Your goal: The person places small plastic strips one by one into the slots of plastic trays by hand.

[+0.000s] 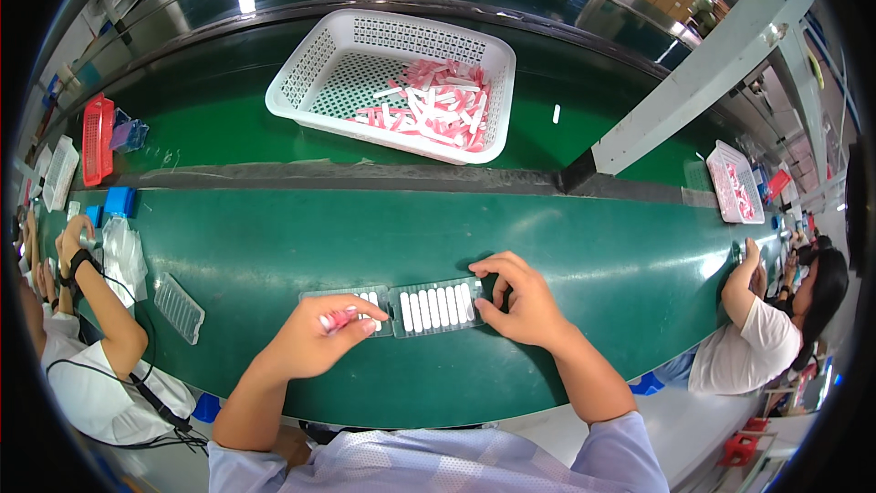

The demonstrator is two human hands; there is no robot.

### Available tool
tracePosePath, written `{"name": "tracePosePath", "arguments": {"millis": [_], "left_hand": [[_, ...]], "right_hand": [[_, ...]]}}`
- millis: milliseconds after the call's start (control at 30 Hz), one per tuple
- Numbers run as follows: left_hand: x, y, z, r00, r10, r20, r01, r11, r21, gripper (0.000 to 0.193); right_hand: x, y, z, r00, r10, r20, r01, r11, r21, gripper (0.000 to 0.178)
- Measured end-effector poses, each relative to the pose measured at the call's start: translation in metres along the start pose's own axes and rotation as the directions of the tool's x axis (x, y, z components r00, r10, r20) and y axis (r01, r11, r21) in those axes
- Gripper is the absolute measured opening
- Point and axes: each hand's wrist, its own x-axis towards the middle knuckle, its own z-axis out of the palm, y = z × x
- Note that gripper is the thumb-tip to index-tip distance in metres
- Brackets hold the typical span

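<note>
My left hand [315, 338] is closed around several small pink-and-white sticks [338, 319]; its fingers point right, over a clear plastic tray [315, 293]. White sticks [372, 298] show in that tray past my fingers, and the rest of it is hidden by the hand. Just to its right lies a second clear plastic tray [436, 333], with several white sticks [438, 308] side by side in its slots. At that tray's right end, my right hand [525, 303] grips the edge with curled fingers and thumb.
Beyond the ledge [365, 177] stands a white basket [306, 114] of loose pink-and-white sticks. One white stick [556, 114] lies right of it, near a slanted metal post [693, 73]. A clear tray [180, 309] and plastic bags [125, 251] lie left. People work at both sides.
</note>
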Motion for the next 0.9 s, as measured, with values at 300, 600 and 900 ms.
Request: {"name": "tracePosePath", "arguments": {"millis": [300, 600, 900], "left_hand": [[-0.031, -0.007, -0.011, 0.966, -0.233, 0.114, 0.234, 0.590, -0.773, 0.013], [-0.109, -0.018, -0.140, 0.668, 0.176, -0.723, 0.508, 0.602, 0.616, 0.022], [-0.165, -0.085, -0.135, 0.593, 0.082, -0.801, 0.618, 0.591, 0.518, 0.038]], "right_hand": [[-0.002, -0.003, -0.006, 0.966, -0.240, 0.095, 0.249, 0.963, -0.105, 0.027], [-0.005, -0.010, -0.007, 0.987, -0.142, 0.082, 0.153, 0.976, -0.153, 0.025], [-0.002, 0.002, 0.001, 0.896, -0.442, 0.049, 0.439, 0.862, -0.255, 0.011]]}}
